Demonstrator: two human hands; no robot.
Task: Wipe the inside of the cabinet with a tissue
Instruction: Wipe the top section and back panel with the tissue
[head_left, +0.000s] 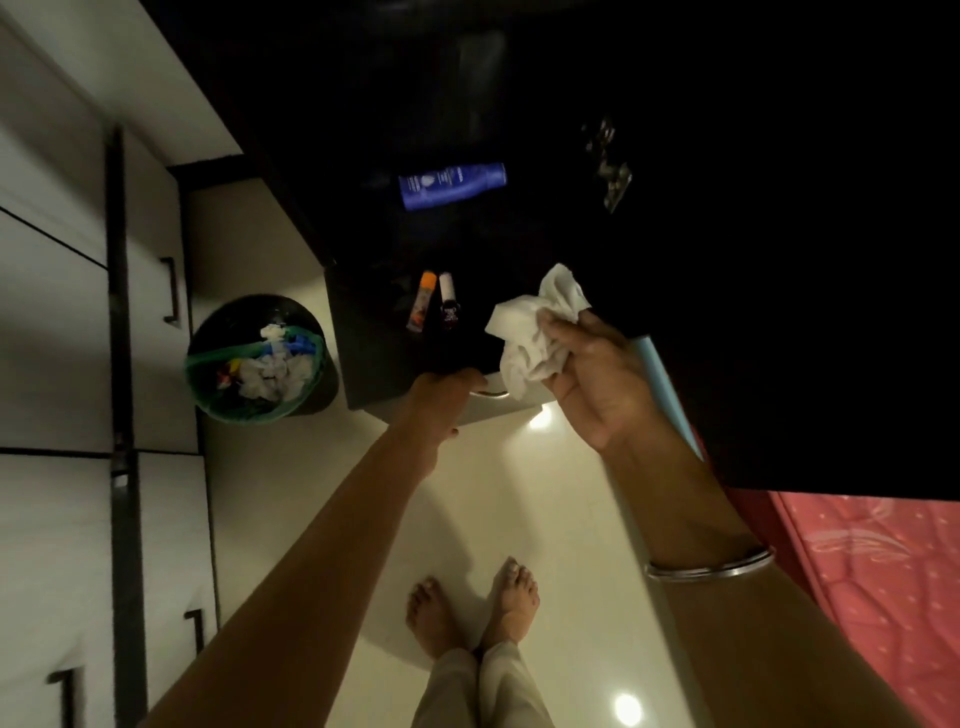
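Right now the right hand is holding a white tissue, its fingers curling around the lower part while the rest is bunching up and fanning out above the fingertips. The tissue is looking crumpled and soft, with deep folds and one loose corner sticking up toward the dark cabinet; it is showing bright against the black surface behind it. It is hanging just over the front edge of an open black drawer, near the drawer's right side. The left hand is gripping the front lip of that drawer, fingers curling over the edge beside a pale metal handle. Inside the drawer, two small tubes are lying side by side: an orange-capped one and a white-capped one, both well to the left of the tissue. Farther back in the dark space a blue bottle is lying on its side. A bangle is sitting on the right forearm. On the pale floor to the left of the drawer a round bin with a green liner is holding crumpled white paper and bits of coloured rubbish. Bare feet are showing below, and a pink patterned cloth is lying at the lower right.
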